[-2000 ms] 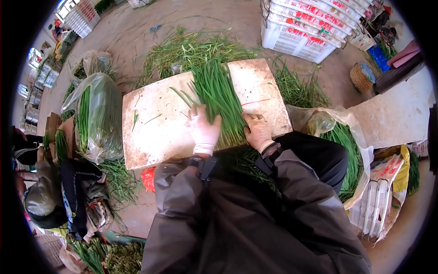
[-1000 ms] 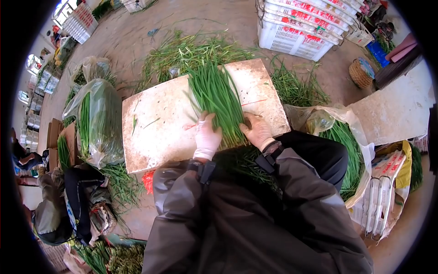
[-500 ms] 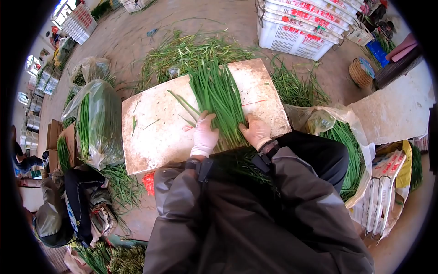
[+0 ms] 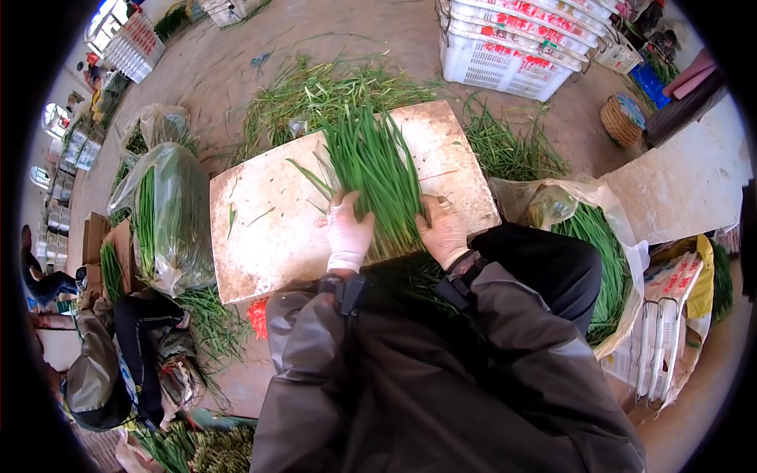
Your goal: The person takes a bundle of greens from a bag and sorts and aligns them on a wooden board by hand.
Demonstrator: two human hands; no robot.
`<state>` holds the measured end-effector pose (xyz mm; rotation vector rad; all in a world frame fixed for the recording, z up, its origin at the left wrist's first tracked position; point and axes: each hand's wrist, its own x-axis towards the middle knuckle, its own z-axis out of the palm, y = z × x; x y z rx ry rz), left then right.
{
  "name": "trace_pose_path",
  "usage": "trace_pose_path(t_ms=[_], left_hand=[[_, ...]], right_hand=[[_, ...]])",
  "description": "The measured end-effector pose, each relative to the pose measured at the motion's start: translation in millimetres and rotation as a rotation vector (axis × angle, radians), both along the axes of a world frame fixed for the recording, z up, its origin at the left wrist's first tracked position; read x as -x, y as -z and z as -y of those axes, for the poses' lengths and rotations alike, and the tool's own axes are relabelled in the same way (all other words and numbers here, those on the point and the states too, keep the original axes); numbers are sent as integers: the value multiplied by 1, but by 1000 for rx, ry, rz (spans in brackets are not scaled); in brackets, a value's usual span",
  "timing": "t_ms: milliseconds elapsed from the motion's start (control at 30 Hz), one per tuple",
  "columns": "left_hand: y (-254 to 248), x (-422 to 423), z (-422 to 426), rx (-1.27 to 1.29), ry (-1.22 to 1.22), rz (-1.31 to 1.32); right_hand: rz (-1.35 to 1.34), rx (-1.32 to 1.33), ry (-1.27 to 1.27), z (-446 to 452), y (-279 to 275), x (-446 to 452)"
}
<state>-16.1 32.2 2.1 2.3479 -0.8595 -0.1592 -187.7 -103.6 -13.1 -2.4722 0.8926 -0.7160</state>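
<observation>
A loose bunch of garlic chives [image 4: 375,169] lies lengthwise on a stained white board [image 4: 272,217] over my lap, with its pale stem ends toward me. My left hand [image 4: 348,232], in a whitish glove, grips the bunch's left edge near the stems. Opposite it, my right hand [image 4: 443,227], also gloved, has its fingers and thumb against the right edge. Between them the stems are squeezed together, and the leaf tips fan out toward the far edge. A few stray leaves stick out left of the bunch, and short scraps dot the board.
Loose green leaves [image 4: 339,91] cover the floor beyond the board. Plastic bags of chives stand at left [image 4: 177,213] and right [image 4: 603,260]. Stacked white crates [image 4: 505,63] rise at the back right, near a woven basket [image 4: 622,121]. Another person [image 4: 47,276] sits at far left.
Both hands have shifted slightly up along the bunch's sides, still touching it. The bunch sits almost where it was. At far left, the other person shows more fully.
</observation>
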Motion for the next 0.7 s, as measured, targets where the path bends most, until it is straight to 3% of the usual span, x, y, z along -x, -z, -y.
trace_pose_path(t_ms=[167,400,700], left_hand=[[-2,2,-1,-19,53,-19],[-1,1,-2,-18,102,-47],[3,-1,-4,32,102,-48]], right_hand=[[88,156,-144,-16,-12,-10],[-171,325,-299,-33,-21,-24],[-321,215,-273,-34,-15,-32]])
